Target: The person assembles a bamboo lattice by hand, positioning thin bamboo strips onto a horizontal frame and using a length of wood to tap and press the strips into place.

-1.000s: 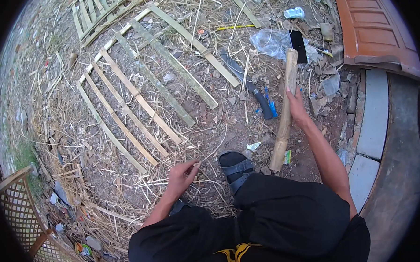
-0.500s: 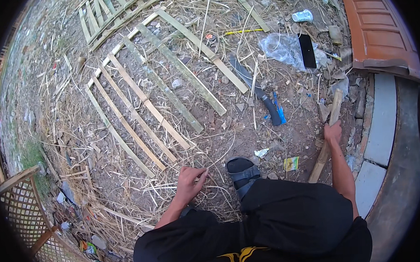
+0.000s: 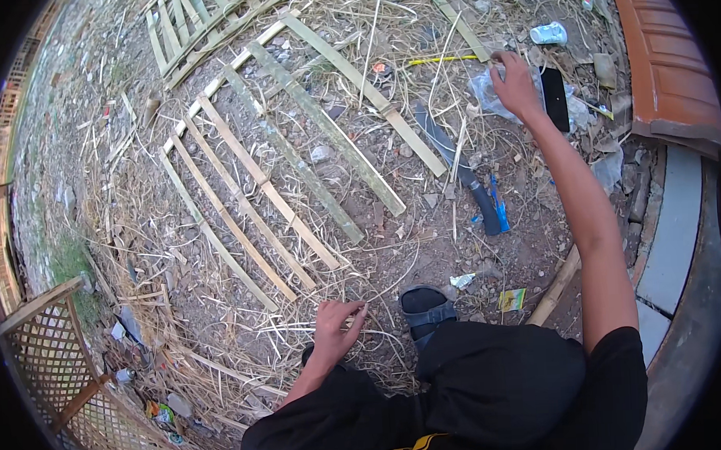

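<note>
My left hand (image 3: pixel 337 332) hovers over the straw-littered ground beside my sandal, thumb and index finger pinched at a pale speck too small to name. My right arm stretches forward, and its hand (image 3: pixel 515 83) is over a clear plastic bag (image 3: pixel 483 91), fingers apart and holding nothing visible. Right of the hand lies a black phone (image 3: pixel 554 100). Nearer me, a machete (image 3: pixel 445 145) with a dark handle rests by a blue object (image 3: pixel 500 204). A wooden stick (image 3: pixel 558 287) lies partly under my right forearm. Several bamboo slats (image 3: pixel 323 110) spread from a crosspiece ahead of me.
A second slatted bamboo panel (image 3: pixel 187 27) lies at the far left. A lattice panel (image 3: pixel 49 367) stands at near left. At right are a reddish-brown panelled piece (image 3: pixel 665 51) and a pale slab edge (image 3: pixel 673 223). A cup (image 3: pixel 548 33) lies at the far right.
My right hand has let go of the wooden stick and moved forward to the plastic bag. The stick now lies on the ground. My left hand keeps its pinch.
</note>
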`<state>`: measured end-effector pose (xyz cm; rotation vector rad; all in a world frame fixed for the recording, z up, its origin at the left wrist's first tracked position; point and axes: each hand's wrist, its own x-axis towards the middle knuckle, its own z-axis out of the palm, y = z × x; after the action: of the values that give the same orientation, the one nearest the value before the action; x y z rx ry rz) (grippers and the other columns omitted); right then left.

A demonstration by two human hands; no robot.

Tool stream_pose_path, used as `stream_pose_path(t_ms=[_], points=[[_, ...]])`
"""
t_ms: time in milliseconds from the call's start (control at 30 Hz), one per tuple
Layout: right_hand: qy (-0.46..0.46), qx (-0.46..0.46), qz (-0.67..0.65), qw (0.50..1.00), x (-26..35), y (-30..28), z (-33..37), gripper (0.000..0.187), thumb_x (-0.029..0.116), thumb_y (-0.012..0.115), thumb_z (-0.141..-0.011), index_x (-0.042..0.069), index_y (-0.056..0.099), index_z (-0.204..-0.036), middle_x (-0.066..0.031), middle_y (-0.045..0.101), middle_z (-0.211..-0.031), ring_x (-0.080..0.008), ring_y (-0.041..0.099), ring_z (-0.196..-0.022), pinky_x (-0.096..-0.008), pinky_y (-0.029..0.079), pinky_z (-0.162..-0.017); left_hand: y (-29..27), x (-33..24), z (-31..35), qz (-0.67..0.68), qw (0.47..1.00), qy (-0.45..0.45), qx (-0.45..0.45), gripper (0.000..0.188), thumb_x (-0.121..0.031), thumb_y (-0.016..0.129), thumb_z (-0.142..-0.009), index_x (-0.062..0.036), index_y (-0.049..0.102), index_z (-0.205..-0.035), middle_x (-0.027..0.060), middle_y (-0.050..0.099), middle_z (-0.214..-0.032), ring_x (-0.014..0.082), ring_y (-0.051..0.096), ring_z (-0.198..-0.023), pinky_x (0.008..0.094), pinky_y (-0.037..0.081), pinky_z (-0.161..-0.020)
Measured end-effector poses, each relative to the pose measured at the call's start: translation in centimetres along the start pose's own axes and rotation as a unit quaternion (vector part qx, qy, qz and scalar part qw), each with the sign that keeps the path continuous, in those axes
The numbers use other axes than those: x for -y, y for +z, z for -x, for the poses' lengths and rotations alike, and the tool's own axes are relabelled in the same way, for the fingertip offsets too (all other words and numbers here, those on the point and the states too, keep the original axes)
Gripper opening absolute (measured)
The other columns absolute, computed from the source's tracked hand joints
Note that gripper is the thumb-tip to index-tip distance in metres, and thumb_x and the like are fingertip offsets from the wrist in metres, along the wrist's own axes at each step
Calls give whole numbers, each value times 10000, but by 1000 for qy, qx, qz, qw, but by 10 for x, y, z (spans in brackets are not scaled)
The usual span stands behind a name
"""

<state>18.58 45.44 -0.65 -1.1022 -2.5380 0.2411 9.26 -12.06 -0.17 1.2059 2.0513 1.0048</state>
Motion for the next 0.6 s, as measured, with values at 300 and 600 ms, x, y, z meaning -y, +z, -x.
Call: stream_pose_path(t_ms=[300, 600], points=[[88, 49, 144, 984, -18, 74, -38, 365, 295, 599, -965, 24, 618, -1208, -243, 598, -1273, -453, 553, -1173, -523, 469, -975, -29, -29, 14, -8, 994, -103, -43, 222, -70, 732, -847, -73, 726, -1069, 67, 701, -905, 238, 632, -841, 361, 448, -801], [106, -49, 152, 981, -38, 52, -39, 308, 273, 497, -1014, 49, 707, -1030, -156, 732, -947, -405, 679, -950, -502, 497, -822, -42, -79, 25, 124, 947, -285, -76, 210, -102, 707, -913, -22, 717, -1107, 90, 695, -839, 180, 657, -762, 310, 510, -716]])
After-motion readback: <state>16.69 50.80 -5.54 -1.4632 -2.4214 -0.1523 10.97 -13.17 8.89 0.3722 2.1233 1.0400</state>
